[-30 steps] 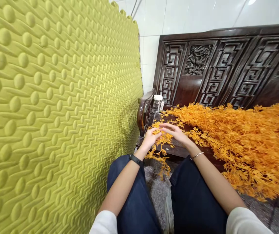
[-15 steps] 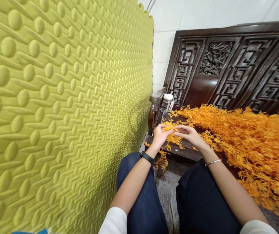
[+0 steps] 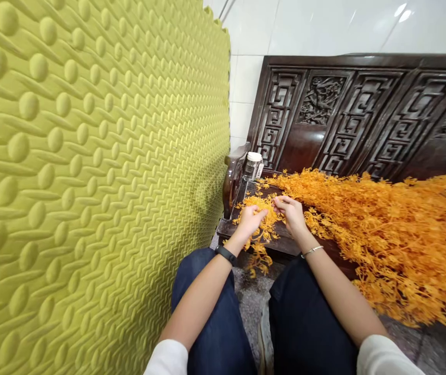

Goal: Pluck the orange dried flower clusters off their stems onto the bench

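Orange artificial foliage sprigs hang over the front edge of the dark wooden bench seat. My left hand is closed on some of these sprigs, its thumb and fingers pinching toward the right. Close by on the right, my right hand has its fingertips pinched together at the edge of the same sprigs. What exactly sits between the right fingertips is too small to make out. A large pile of orange foliage lies along the bench to the right of both hands.
A clear jar with a white lid stands by the bench's carved armrest. Behind rises the carved bench back, against a white tiled wall. A yellow textured foam mat stands upright along the left.
My right hand has drawn its stretched fingers into a pinch and tilted more upright. My left hand still holds the sprigs. The whole view has shifted slightly to the right.
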The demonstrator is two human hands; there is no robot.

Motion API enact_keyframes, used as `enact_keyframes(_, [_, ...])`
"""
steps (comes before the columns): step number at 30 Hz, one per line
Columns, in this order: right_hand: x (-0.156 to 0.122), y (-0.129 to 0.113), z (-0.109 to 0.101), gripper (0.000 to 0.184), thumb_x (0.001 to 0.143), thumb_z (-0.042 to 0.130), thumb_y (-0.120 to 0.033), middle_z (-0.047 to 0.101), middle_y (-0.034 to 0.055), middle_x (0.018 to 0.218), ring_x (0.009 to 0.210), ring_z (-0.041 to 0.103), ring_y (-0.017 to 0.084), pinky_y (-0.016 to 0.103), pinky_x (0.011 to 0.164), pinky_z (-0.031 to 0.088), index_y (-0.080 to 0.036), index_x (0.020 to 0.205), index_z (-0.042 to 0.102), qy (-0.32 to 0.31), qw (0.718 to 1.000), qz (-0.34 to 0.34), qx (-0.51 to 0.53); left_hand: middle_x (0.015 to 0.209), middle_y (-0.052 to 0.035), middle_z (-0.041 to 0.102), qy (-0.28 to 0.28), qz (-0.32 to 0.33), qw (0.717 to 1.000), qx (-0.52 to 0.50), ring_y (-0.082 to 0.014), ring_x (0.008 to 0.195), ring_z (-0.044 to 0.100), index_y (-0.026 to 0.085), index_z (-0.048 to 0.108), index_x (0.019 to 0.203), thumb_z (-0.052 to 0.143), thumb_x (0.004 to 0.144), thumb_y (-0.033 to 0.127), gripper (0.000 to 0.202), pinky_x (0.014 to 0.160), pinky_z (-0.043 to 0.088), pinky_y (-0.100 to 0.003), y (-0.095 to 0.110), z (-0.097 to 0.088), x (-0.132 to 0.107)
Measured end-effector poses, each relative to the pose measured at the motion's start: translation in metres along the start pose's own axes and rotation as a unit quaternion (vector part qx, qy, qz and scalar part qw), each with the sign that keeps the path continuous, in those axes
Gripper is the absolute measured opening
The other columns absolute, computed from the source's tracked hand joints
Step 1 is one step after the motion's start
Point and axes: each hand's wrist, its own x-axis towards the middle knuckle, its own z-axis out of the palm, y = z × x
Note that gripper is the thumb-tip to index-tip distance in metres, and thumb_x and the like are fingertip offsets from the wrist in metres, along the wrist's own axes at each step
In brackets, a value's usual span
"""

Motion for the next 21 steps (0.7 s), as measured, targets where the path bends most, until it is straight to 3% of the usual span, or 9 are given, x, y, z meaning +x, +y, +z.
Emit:
enact_keyframes(6, [0.01,0.007,0.01,0.025,0.054,0.068,-0.042,0.059,0.0008,0.063,0.051,0.046,0.01,0.026,0.05,0.036,-0.019,0.062,0.061,0.014,1.0,-0.003,0.027,0.042,0.0069,0.037,0.023,-0.04,0.997,-0.065,-0.0031,0.039,0.028,0.016,0.041,0.049,0.064,0.067,0.023,0.03,0.044,0.018,-0.021,0.001,0.005,0.009])
enact_keyframes(11, [0.027,0.021,0.013,0.024,0.056,0.067,-0.04,0.061,0.0021,0.066,0.05,0.047,0.01,0.027,0.05,0.039,-0.019,0.066,0.062,0.062,0.997,0.025,0.039,0.045,0.0062,0.04,0.048,-0.047,0.995,-0.076,-0.0033,0.041,0.029,0.016,0.042,0.051,0.062,0.068,0.022,0.027,0.044,0.019,-0.021,-0.001,0.015,0.015])
enact_keyframes(17, [0.065,0.023,-0.034,0.026,0.066,0.059,-0.043,0.058,-0.0002,0.061,0.046,0.039,0.008,0.025,0.044,0.035,-0.018,0.072,0.059,0.161,0.987,0.012,0.015,0.044,0.0058,0.038,0.019,-0.05,0.995,-0.08,-0.0033,0.041,0.029,0.016,0.041,0.049,0.061,0.068,0.023,0.028,0.044,0.019,-0.021,0.008,0.009,-0.009])
enact_keyframes(21, [0.074,0.03,-0.052,0.024,0.059,0.069,-0.033,0.062,-0.0006,0.066,0.048,0.042,0.007,0.022,0.046,0.038,-0.015,0.074,0.065,0.139,0.99,0.001,-0.018,0.051,0.0049,0.047,-0.026,0.016,0.997,-0.071,-0.0036,0.043,0.034,0.014,0.05,0.061,0.063,0.068,0.029,0.021,0.046,0.025,-0.021,0.023,-0.016,-0.02])
